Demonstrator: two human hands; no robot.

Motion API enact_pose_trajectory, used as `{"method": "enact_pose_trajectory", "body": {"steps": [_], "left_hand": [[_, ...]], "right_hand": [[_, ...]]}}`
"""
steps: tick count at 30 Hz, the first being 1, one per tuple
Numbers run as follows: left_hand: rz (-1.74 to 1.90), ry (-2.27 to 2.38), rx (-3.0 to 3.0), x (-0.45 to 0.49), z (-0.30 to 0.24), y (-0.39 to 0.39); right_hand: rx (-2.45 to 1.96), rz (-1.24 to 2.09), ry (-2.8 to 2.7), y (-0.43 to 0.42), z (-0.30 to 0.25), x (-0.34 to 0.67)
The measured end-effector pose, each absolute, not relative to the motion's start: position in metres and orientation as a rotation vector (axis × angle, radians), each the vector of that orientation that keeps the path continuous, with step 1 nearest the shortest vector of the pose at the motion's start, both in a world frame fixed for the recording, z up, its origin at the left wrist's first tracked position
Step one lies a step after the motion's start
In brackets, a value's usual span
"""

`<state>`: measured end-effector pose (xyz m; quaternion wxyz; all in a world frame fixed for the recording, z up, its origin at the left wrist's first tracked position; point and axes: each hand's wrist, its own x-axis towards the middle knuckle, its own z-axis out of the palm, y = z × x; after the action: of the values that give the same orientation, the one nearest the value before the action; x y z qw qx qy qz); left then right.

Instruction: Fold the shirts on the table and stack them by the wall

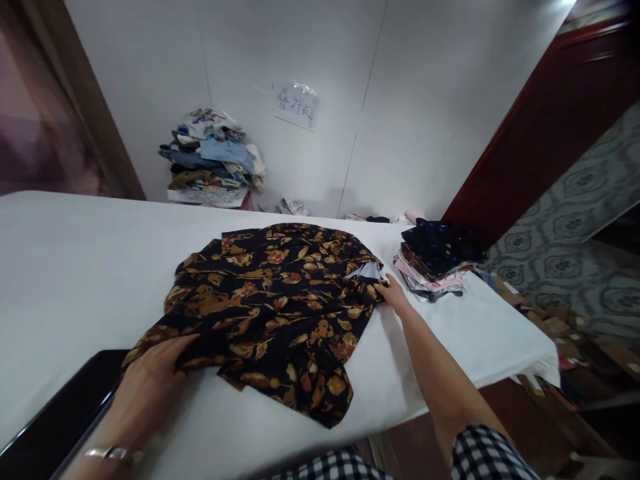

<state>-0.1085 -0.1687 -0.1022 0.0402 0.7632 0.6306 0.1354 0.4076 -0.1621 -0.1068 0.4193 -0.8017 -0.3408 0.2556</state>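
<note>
A black shirt with orange and gold leaf print (273, 310) lies spread on the white-covered table (75, 267). My left hand (153, 377) rests on the shirt's near left hem, fingers pinching the cloth edge. My right hand (393, 293) reaches to the shirt's right side by the collar, where a white label shows, and its fingers grip the fabric there.
A stack of folded clothes (435, 260), dark blue on top, sits at the table's right end. A heap of mixed garments (213, 160) is piled against the white wall behind. A dark flat object (60, 413) lies at the near left edge. Cardboard boxes (555, 327) stand on the floor right.
</note>
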Motion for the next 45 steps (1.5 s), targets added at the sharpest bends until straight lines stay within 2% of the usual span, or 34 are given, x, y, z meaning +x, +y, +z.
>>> {"method": "enact_pose_trajectory", "body": {"steps": [3,7,15,18,23,27,31,36,41,43,45], "left_hand": [[0.253,1.961,2.394,-0.108,-0.104,-0.166],[0.144,1.958,2.474,-0.108,-0.107,-0.161],[0.227,1.943,2.497,-0.112,-0.111,-0.156],[0.267,1.97,2.454,-0.113,-0.111,-0.157],[0.361,1.944,2.447,-0.109,-0.117,-0.158],[0.434,1.965,2.426,-0.108,-0.127,-0.155],[0.536,1.923,2.371,-0.111,-0.131,-0.155],[0.579,1.905,2.343,-0.11,-0.129,-0.154],[0.812,1.823,2.532,-0.091,-0.114,-0.179],[0.914,1.584,2.666,-0.073,-0.105,-0.201],[0.867,1.211,2.755,-0.053,-0.1,-0.224]], "right_hand": [[-1.809,0.76,-0.683,-0.146,-0.096,0.418],[-1.868,0.767,-0.546,-0.13,-0.089,0.435],[-1.955,0.886,-0.684,-0.102,-0.088,0.424],[-2.024,0.737,-0.771,-0.1,-0.078,0.433],[-2.122,0.274,-0.84,-0.111,-0.062,0.468],[-2.161,0.178,-0.908,-0.124,-0.071,0.471],[-1.972,0.126,-1.083,-0.145,-0.092,0.433],[-1.574,0.589,-1.459,-0.213,-0.116,0.359],[-1.579,0.387,-1.759,-0.283,-0.133,0.326],[-1.614,0.317,-1.802,-0.299,-0.137,0.323],[-1.622,0.3,-1.872,-0.307,-0.139,0.318]]}}
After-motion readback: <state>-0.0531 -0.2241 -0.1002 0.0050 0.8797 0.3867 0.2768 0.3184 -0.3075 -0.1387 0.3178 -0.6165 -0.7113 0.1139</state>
